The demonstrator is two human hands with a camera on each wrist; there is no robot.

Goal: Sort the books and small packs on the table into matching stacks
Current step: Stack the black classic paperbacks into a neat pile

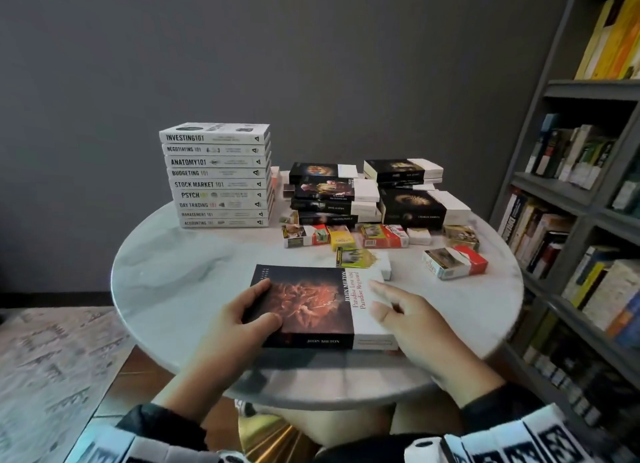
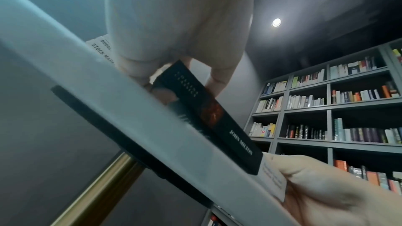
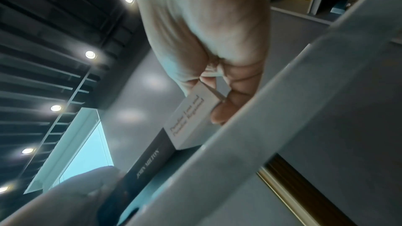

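Observation:
A black-and-white John Milton book [image 1: 311,306] lies flat near the front edge of the round white table [image 1: 166,289]. My left hand [image 1: 263,306] grips its dark left end, thumb on the cover. My right hand [image 1: 384,310] holds the white right end, thumb on top. The left wrist view shows my left hand [image 2: 180,75] round the book [image 2: 217,119]. In the right wrist view my right hand's fingers [image 3: 219,109] curl round the white end of the book [image 3: 187,123]. Several small packs [image 1: 381,235] lie scattered past the book.
A tall stack of white "101" books [image 1: 216,175] stands at the back left. Two piles of black-and-white books [image 1: 332,192] [image 1: 412,192] sit at the back middle and right. A full bookshelf [image 1: 588,220] stands close on the right. A rug [image 1: 52,358] covers the floor on the left.

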